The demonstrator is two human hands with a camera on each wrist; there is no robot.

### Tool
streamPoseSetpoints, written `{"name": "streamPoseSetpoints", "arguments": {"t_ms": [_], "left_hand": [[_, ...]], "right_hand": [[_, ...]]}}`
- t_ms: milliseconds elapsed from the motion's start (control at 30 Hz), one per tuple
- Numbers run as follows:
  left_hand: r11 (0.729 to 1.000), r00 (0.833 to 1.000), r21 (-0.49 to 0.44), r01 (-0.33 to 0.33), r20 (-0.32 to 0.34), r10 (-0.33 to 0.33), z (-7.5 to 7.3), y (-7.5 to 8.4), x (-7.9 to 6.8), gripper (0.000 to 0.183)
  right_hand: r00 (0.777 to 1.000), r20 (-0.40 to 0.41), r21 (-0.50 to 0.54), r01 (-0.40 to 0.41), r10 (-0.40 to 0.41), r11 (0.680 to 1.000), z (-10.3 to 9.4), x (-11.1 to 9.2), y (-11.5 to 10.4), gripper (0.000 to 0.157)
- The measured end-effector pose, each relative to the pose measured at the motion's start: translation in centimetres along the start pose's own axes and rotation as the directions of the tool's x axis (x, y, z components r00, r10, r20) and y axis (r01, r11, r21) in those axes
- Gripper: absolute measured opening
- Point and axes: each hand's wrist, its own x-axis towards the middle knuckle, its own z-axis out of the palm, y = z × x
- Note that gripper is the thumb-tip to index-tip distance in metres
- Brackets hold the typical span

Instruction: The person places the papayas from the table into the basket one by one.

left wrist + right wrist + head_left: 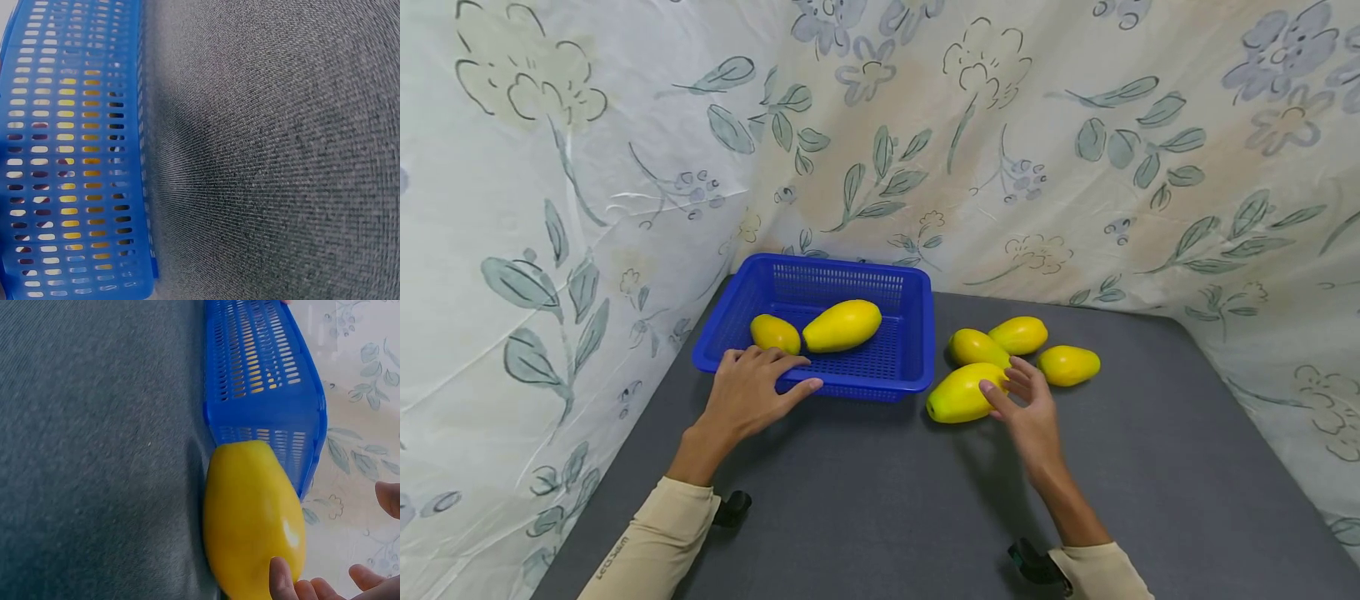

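My left hand holds the near rim of a blue plastic basket, fingers over the edge and thumb outside. Inside lie a small yellow papaya and a longer papaya. The right hand hovers with spread, relaxed fingers at the large front papaya, just right of the basket. In the right wrist view its fingertips overlap that papaya's near end. Slotted basket wall fills the left side of the left wrist view, with yellow showing through.
Behind the front papaya sit another papaya, one farther back and one to the right. A dark grey tabletop lies beneath everything. Floral cloth hangs behind and along the sides.
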Motion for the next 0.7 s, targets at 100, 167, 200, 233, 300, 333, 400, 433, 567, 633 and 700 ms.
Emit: {"name": "streamPoseSetpoints", "arguments": {"t_ms": [100,167,200,233,300,333,400,433,567,633,700], "left_hand": [[1.0,1.0,0.0,-0.003,-0.006,0.003,0.1,0.0,0.0,0.061],[1.0,1.0,0.001,-0.003,-0.008,0.003,0.1,0.0,-0.1,0.061],[1.0,1.0,0.002,-0.004,-0.008,0.004,0.2,0.0,-0.1,0.061],[1.0,1.0,0.002,-0.004,-0.007,0.004,0.2,-0.1,-0.1,0.061],[1.0,1.0,0.003,-0.004,-0.005,0.004,0.1,-0.1,0.0,0.061],[1.0,1.0,0.004,-0.004,-0.003,0.004,0.2,-0.2,0.0,0.061],[1.0,1.0,0.003,-0.004,0.0,0.004,0.1,-0.2,0.0,0.061],[1.0,1.0,0.003,-0.004,0.001,0.004,0.1,-0.3,0.0,0.061],[1.0,1.0,0.001,-0.006,-0.003,0.006,0.1,-0.4,-0.1,0.061],[1.0,1.0,-0.001,-0.01,-0.006,0.01,0.1,-0.4,-0.1,0.061],[1.0,1.0,-0.003,-0.012,-0.008,0.012,0.1,-0.5,-0.1,0.061]], "right_hand": [[1.0,-0.001,-0.007,-0.011,0.011,1.0,-0.2,0.0,0.4,0.076],[1.0,0.0,-0.012,-0.019,0.019,1.0,-0.4,0.1,0.7,0.077],[1.0,-0.002,-0.017,-0.025,0.025,1.0,-0.4,0.1,0.8,0.077],[1.0,-0.003,-0.02,-0.029,0.029,0.999,-0.4,0.2,0.9,0.077],[0.999,-0.001,-0.034,-0.04,0.04,0.999,-0.4,0.2,1.0,0.078],[0.999,0.002,-0.041,-0.046,0.047,0.998,-0.5,0.2,1.1,0.079],[0.998,0.014,-0.056,-0.062,0.062,0.997,-0.5,0.3,1.2,0.08],[0.997,0.023,-0.059,-0.069,0.071,0.996,-0.5,0.3,1.2,0.081],[0.993,0.056,-0.06,-0.1,0.104,0.993,-0.5,0.4,1.4,0.086],[0.991,0.064,-0.054,-0.115,0.118,0.992,-0.4,0.4,1.5,0.088],[0.989,0.068,-0.047,-0.128,0.131,0.991,-0.3,0.5,1.6,0.089]]}}
